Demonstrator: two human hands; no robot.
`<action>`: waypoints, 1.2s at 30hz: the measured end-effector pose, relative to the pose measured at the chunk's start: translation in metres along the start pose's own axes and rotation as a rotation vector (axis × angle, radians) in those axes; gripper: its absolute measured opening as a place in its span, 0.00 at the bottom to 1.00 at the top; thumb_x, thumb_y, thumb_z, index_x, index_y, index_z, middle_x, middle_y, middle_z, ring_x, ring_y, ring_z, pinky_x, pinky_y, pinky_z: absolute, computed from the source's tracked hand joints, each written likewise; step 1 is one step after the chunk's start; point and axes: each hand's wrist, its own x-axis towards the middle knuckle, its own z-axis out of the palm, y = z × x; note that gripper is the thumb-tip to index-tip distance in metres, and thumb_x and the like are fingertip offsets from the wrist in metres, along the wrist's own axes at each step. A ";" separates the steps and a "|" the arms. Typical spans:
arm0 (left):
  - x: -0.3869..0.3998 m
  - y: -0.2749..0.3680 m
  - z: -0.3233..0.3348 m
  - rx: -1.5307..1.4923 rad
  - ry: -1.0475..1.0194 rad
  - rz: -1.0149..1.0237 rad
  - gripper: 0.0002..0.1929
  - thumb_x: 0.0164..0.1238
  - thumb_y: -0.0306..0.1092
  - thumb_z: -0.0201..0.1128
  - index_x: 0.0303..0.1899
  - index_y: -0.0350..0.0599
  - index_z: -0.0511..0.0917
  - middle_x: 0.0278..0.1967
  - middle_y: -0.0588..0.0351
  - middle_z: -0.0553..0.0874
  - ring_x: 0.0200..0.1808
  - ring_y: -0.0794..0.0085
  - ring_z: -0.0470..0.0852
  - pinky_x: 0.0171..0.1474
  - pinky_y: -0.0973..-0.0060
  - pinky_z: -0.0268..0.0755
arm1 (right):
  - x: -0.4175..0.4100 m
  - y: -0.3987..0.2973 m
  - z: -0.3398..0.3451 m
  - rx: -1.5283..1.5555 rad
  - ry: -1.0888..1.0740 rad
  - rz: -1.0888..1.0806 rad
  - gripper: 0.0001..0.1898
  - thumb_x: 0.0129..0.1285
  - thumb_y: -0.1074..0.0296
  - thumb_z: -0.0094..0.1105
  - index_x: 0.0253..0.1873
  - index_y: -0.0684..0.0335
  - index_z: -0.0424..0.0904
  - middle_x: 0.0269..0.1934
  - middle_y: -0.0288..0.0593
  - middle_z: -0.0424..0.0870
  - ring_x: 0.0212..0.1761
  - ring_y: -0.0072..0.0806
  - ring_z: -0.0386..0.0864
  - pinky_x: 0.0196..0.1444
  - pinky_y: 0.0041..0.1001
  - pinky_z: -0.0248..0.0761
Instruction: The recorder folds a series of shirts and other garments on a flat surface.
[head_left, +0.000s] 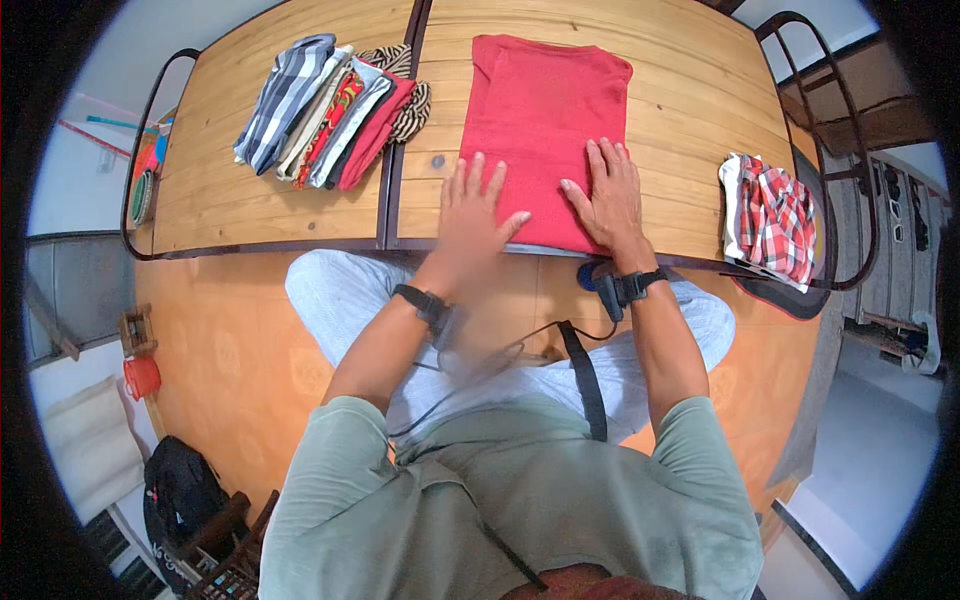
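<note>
A red cloth garment (551, 97), folded into a long rectangle, lies flat on the slatted wooden table (675, 150) before me. On its lower left edge rests my left hand (474, 202), palm down with the fingers spread. My right hand (611, 191) lies palm down on its lower right edge, the thumb pointing inward. Neither hand grips anything. A strip of pale cloth shows under the garment's near edge. Both wrists wear black straps with small devices, and a cable runs near my lap.
Several folded garments (337, 112) lean together on the left half of the table, a blue-white checked one outermost. At the right edge sits a smaller pile with a red-white checked shirt (784, 217). Curved metal rails (851, 135) bound both table ends. A black backpack (180, 487) stands lower left.
</note>
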 end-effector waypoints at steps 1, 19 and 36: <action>-0.003 -0.005 -0.001 -0.024 0.010 -0.059 0.43 0.75 0.67 0.57 0.82 0.51 0.61 0.81 0.36 0.58 0.82 0.35 0.53 0.81 0.40 0.45 | -0.004 -0.004 -0.003 0.009 0.020 0.019 0.41 0.73 0.37 0.57 0.77 0.65 0.67 0.76 0.61 0.68 0.80 0.59 0.60 0.82 0.54 0.49; 0.080 -0.003 0.021 0.010 -0.015 0.103 0.36 0.79 0.61 0.52 0.81 0.56 0.63 0.82 0.44 0.60 0.83 0.41 0.53 0.83 0.41 0.42 | -0.026 -0.043 -0.009 0.031 -0.057 -0.079 0.41 0.71 0.41 0.60 0.78 0.66 0.65 0.79 0.63 0.63 0.82 0.60 0.58 0.82 0.57 0.48; 0.054 0.012 0.015 0.001 -0.042 0.234 0.32 0.79 0.52 0.55 0.80 0.55 0.65 0.83 0.50 0.60 0.83 0.44 0.55 0.83 0.43 0.44 | -0.006 -0.026 0.008 -0.026 -0.024 -0.039 0.37 0.71 0.48 0.58 0.77 0.67 0.66 0.77 0.61 0.67 0.80 0.59 0.61 0.81 0.56 0.52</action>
